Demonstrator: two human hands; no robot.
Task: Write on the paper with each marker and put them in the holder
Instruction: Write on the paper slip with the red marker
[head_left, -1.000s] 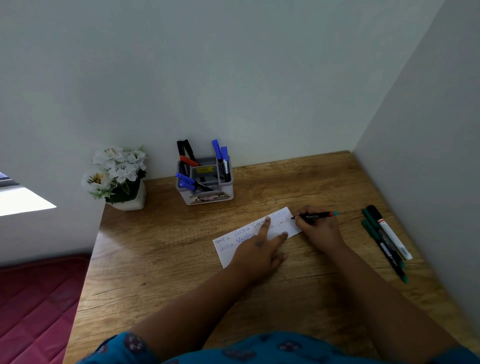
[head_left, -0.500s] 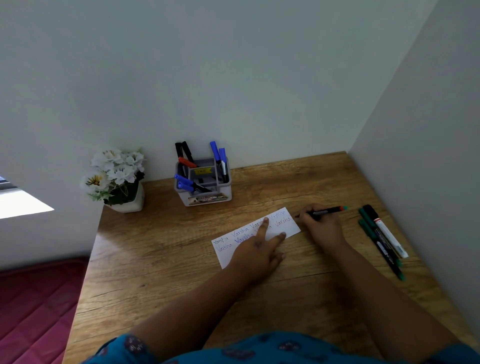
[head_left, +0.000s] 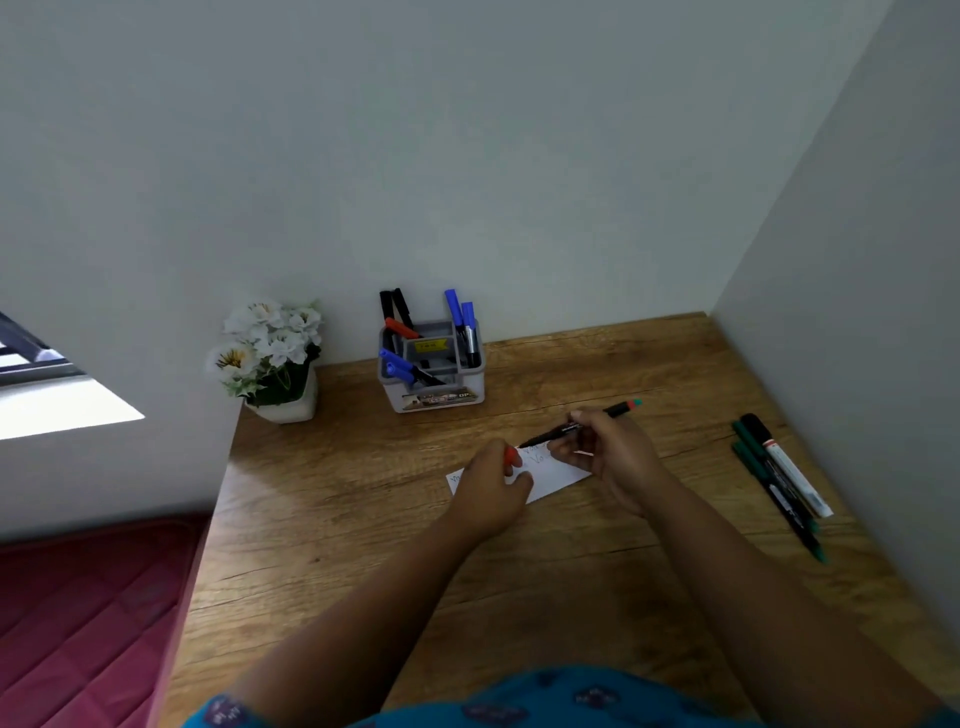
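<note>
Capping: left hand (head_left: 491, 491) had lifted off paper (head_left: 553, 478), now pinched red cap (head_left: 511, 457) at marker (head_left: 576, 427) tip; right hand (head_left: 610, 457) gripped marker. Writing apparently done; holder (head_left: 434, 371) next.

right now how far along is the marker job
Done: several markers stand in the holder, and the paper carries writing. In hand: the right hand holds a marker while the left hand grips a red cap at its tip. Left: the markers lying at the right of the desk.
</note>
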